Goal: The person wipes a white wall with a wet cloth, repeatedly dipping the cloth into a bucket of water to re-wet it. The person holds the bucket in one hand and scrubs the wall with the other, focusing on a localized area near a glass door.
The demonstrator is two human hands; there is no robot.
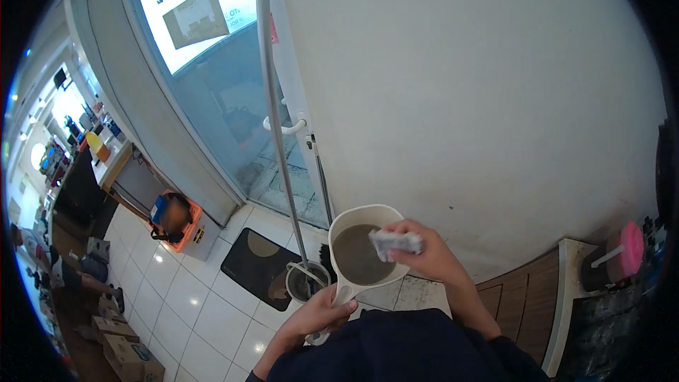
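My left hand (317,314) grips the handle of a white plastic dipper (337,270), holding it level in front of my body. Murky grey-brown water (356,254) fills part of the dipper. Over its right side, my right hand (421,254) pinches a crumpled whitish cloth (390,242) above the water. The cloth looks blurred, and whether it touches the water I cannot tell. Below and left of the dipper, a small grey bucket (290,285) stands on the floor with a long metal pole (277,138) rising out of it.
A glass door (223,116) with a white handle (289,126) stands behind the pole, beside a plain wall (467,106). A dark mat (254,265) lies on white floor tiles. Left are an orange crate (195,223), cardboard boxes (124,355) and a person (69,276); right, a wooden cabinet (517,307).
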